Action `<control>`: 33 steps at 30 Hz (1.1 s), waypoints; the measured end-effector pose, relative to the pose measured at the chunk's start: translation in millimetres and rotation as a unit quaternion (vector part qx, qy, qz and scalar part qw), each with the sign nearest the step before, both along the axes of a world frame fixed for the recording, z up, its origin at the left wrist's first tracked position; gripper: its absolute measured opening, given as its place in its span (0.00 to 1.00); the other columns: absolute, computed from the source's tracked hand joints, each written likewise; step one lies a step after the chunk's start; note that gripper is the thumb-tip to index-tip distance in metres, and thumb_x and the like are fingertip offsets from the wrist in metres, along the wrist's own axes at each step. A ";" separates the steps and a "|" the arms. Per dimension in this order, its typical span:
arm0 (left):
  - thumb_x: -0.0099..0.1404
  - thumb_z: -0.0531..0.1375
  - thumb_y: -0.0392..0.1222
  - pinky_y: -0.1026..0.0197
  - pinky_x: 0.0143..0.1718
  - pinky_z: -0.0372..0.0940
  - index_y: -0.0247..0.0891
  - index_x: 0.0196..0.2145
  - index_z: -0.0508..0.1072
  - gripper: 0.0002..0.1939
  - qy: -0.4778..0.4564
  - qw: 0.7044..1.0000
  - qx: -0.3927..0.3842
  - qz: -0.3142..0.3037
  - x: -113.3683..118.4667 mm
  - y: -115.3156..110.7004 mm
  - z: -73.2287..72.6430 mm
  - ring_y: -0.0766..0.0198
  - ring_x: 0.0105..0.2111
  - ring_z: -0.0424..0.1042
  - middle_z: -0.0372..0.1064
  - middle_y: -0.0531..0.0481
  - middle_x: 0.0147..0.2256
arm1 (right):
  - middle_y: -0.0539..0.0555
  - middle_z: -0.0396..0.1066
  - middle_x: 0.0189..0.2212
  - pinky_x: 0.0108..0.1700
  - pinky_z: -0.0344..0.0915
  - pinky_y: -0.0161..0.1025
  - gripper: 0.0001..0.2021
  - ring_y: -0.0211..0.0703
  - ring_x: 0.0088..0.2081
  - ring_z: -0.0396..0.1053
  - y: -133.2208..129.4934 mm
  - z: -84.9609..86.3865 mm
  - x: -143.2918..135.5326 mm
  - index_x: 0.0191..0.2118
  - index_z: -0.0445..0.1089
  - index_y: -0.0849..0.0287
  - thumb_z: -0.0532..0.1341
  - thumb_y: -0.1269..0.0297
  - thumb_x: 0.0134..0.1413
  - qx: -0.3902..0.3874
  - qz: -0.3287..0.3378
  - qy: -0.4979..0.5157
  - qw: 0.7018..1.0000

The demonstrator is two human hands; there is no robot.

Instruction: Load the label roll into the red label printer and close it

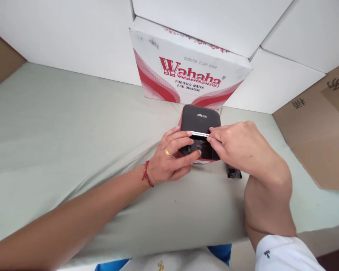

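Head camera shows the box (200, 121) on the surface (73, 120), with a pale strip (199, 133) across its top. On the box lies the left hand (169, 159), its grip open. The right hand (240, 146) has a narrow grip at the strip's right end; whether it pinches something, I cannot tell. Near this hand lies a black piece (234, 172); behind the box stands a carton (190, 71).

there is room over the cloth (59, 120) beyond the left hand (171, 156); the carton (186, 75) blocks behind the box (202, 118), the right hand (234, 145) beside it.
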State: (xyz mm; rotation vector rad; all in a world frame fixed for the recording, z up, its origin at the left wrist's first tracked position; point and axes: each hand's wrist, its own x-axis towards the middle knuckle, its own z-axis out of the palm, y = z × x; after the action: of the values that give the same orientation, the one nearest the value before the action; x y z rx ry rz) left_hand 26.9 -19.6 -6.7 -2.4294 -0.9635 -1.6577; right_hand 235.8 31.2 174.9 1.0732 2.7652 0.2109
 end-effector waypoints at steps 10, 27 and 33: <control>0.76 0.62 0.59 0.37 0.70 0.68 0.52 0.65 0.67 0.25 -0.249 0.934 -0.254 0.031 -14.1 15.5 -5.6 0.46 0.69 0.66 0.65 0.43 0.64 | 0.56 0.85 0.57 0.47 0.79 0.44 0.16 0.51 0.53 0.84 -15.7 5.6 26.1 0.53 0.83 0.54 0.58 0.70 0.73 -0.115 0.085 0.089 0.986; 0.64 0.74 0.63 0.30 0.83 0.48 0.63 0.72 0.57 0.46 -0.328 0.824 -0.431 -0.164 -23.9 33.4 -13.1 0.41 0.82 0.47 0.52 0.49 0.79 | 0.67 0.83 0.57 0.37 0.82 0.51 0.21 0.58 0.45 0.86 -32.9 3.3 11.9 0.51 0.86 0.65 0.53 0.68 0.78 -0.075 0.171 0.080 0.979; 0.62 0.75 0.58 0.30 0.86 0.38 0.66 0.73 0.54 0.49 -0.353 0.799 -0.455 -0.173 -18.7 31.2 -5.7 0.42 0.85 0.39 0.45 0.55 0.82 | 0.65 0.84 0.58 0.41 0.83 0.49 0.19 0.56 0.45 0.87 -31.7 0.1 12.1 0.55 0.85 0.63 0.55 0.67 0.79 -0.078 0.158 0.077 0.981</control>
State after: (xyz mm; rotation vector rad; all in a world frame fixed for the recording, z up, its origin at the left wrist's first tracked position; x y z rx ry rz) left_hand 8.2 11.6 -12.4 -2.5607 -1.8597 -2.8886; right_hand 247.9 -0.5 174.9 0.6344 3.0194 -0.0539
